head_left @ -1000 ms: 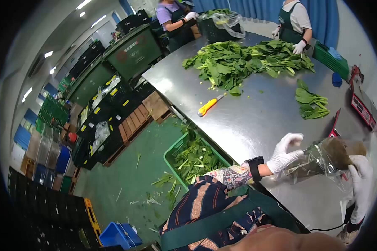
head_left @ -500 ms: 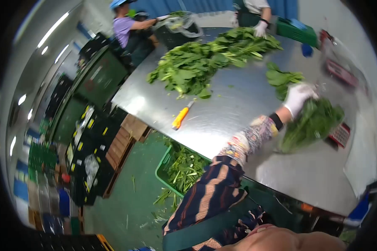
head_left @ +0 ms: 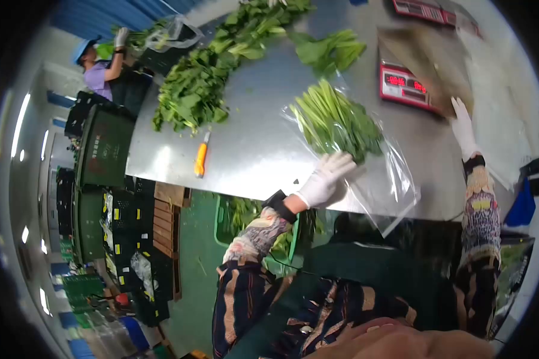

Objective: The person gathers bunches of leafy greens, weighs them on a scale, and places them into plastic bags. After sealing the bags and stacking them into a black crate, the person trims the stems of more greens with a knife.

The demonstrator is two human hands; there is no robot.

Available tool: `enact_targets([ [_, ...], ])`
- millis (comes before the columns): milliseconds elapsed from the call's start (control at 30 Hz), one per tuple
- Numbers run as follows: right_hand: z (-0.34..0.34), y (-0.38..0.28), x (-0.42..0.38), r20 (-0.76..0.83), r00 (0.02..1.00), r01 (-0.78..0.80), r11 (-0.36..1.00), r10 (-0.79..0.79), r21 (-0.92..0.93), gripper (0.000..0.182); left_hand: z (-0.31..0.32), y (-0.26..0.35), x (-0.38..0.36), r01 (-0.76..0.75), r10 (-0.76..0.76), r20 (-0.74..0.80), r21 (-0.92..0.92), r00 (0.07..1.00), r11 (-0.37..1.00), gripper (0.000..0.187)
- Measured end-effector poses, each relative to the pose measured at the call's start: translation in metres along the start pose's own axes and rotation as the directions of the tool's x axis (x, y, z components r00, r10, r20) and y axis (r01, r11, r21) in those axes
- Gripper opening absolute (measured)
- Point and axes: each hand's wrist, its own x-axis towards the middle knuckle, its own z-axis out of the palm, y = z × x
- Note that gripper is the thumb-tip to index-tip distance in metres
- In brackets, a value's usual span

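Note:
Leafy green vegetables [head_left: 335, 116] lie in a clear plastic bag [head_left: 389, 185] on the steel table, stems pointing away from me. My left hand [head_left: 326, 179], in a white glove, rests at the leafy end with its fingers stretched over the bag. Over on the right, my gloved right hand [head_left: 463, 128] has its fingers extended against the edge of a blurred brown flat sheet or plate [head_left: 431, 66]. That piece slants over a red scale [head_left: 401, 84] with lit red digits and covers part of it.
A loose bunch of greens [head_left: 332, 51] and a large heap [head_left: 197, 84] lie farther back on the table [head_left: 251, 137]. Near the left edge is a yellow-handled knife [head_left: 202, 157]. A green crate [head_left: 221, 221] stands below; a co-worker [head_left: 102, 75] stands behind a bin.
The greens, earlier under my left hand near the scale, now lie bagged closer to the table's front edge. My right hand has come into view. The camera view has turned.

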Motion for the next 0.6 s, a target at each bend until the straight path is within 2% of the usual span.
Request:
enact_targets([
  [33,0.012,0.013,-0.015,0.005,1.000,0.023,0.998,-0.022,-0.060,0.051,0.000,0.007,-0.016,0.092,-0.152,-0.159,-0.334,0.976,0.938,0.057],
  [67,0.010,0.014,-0.028,0.043,0.999,0.013,0.998,-0.010,-0.067,0.051,0.010,0.033,-0.036,0.386,-0.661,-0.036,-0.788,0.749,0.480,0.043],
  [100,0.000,0.004,-0.034,0.009,1.000,0.016,0.999,-0.016,-0.033,0.049,0.023,0.043,-0.050,0.403,-0.675,-0.010,-0.796,0.738,0.451,0.043],
  [167,-0.013,-0.011,-0.044,-0.012,1.000,0.019,1.000,-0.018,0.009,0.046,0.048,0.051,-0.072,0.358,-0.927,-0.058,-0.912,0.370,0.200,0.031],
  [233,-0.021,-0.023,-0.059,0.011,1.000,-0.007,0.987,0.005,0.161,0.037,0.048,0.071,-0.074,0.518,-0.909,0.167,-0.853,0.383,0.061,0.032],
  [267,-0.026,-0.036,-0.066,0.023,1.000,-0.015,0.986,0.011,0.165,0.037,0.050,0.080,-0.068,0.533,-0.871,0.239,-0.846,0.429,0.031,0.037],
  [333,-0.037,-0.061,-0.079,0.203,0.964,-0.240,0.889,0.172,0.389,0.033,0.057,0.093,-0.048,0.467,-0.799,0.409,-0.865,0.441,-0.185,0.040],
  [367,-0.038,-0.069,-0.087,0.208,0.962,-0.245,0.889,0.174,0.387,0.033,0.062,0.096,-0.040,0.423,-0.742,0.497,-0.850,0.450,-0.313,0.042],
  [433,-0.036,-0.083,-0.101,0.417,0.874,-0.445,0.755,0.249,0.482,0.039,0.075,0.101,-0.019,0.437,-0.701,0.556,-0.819,0.447,-0.371,0.044],
  [467,-0.041,-0.093,-0.105,0.456,0.861,-0.424,0.815,0.227,0.394,0.044,0.076,0.107,-0.009,0.415,-0.705,0.546,-0.829,0.452,-0.375,0.036],
  [500,-0.049,-0.109,-0.104,0.460,0.858,-0.428,0.814,0.230,0.393,0.044,0.081,0.105,-0.005,0.418,-0.705,0.550,-0.826,0.449,-0.378,0.036],
  [567,-0.068,-0.135,-0.106,0.654,0.739,-0.264,0.963,0.164,0.057,0.035,0.089,0.106,-0.003,0.312,-0.720,0.455,-0.889,0.524,-0.336,0.025],
  [600,-0.067,-0.127,-0.104,0.751,0.640,-0.377,0.917,0.160,0.126,0.026,0.081,0.111,-0.002,0.322,-0.766,0.456,-0.885,0.453,-0.337,0.017],
])
